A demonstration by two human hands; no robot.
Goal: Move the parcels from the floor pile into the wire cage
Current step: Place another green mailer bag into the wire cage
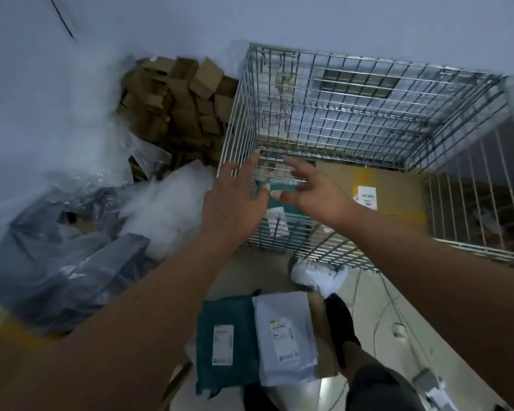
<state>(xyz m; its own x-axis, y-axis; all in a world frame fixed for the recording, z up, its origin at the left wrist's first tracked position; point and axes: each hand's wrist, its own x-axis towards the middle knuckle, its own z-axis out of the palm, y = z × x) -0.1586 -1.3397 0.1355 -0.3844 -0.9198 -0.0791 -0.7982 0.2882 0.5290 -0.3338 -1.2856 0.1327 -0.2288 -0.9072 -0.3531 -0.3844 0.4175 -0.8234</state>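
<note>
The wire cage (368,93) stands ahead, open at the top. Inside it lie a teal parcel (282,210) with a white label and a brown cardboard box (398,185) with yellow tape. My left hand (235,203) and my right hand (315,194) hover over the cage's near left corner, fingers spread, holding nothing. On the floor near my feet lie a teal parcel (223,342), a pale grey parcel (285,333) and a white bag parcel (321,275).
Grey and clear plastic bags (63,262) are heaped on the left over a cardboard sheet. Small brown cartons (178,102) are piled against the wall beside the cage. Thin cables (395,315) run across the floor on the right. My foot (341,324) is beside the parcels.
</note>
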